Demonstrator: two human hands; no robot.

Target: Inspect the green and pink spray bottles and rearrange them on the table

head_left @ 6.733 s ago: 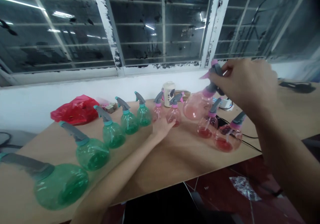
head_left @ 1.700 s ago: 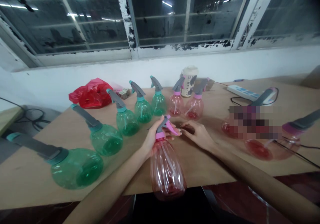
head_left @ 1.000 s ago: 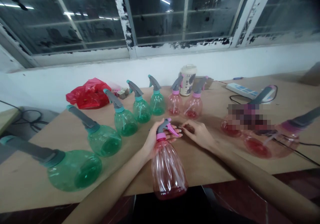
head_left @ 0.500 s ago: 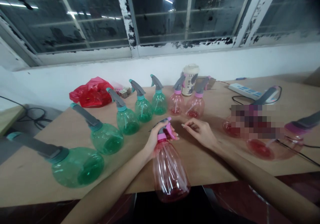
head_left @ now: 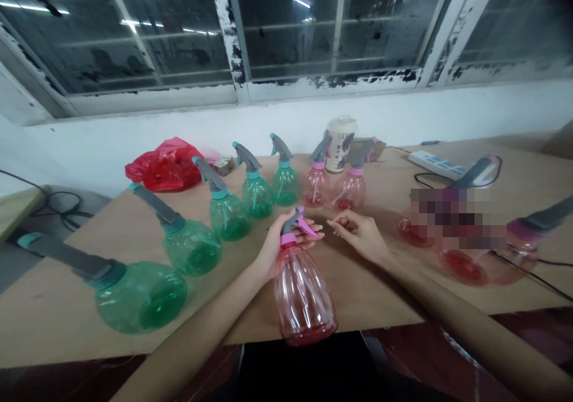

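Brown table [head_left: 54, 306] beneath windows [head_left: 295, 31], bearing two groups of spray bottles: five green bottles [head_left: 230, 217] on the left, and red bottles [head_left: 349, 192] at the back and on the right, the latter partly masked by blur. Held bottle [head_left: 307, 297]: red, in front of the person, its base over the near table edge; whether it rests there or hangs in the air cannot be told. Left hand [head_left: 273, 244]: wrapped around the neck, fingers extending behind the pink trigger [head_left: 308, 227]. Right hand [head_left: 358, 235]: loosely curled just beyond the trigger, apart from the bottle; whether anything small is pinched between thumb and forefinger cannot be told. Likely hazards: should the left grip loosen, the bottle could drop past the edge to the floor, since little table lies under its base; a stray pull on the trigger might wet the right hand; and a wide swing of the right arm could topple the right-hand red bottles, whose liquid, if it leaked, might reach the cable [head_left: 532, 275] or power strip [head_left: 441, 166].
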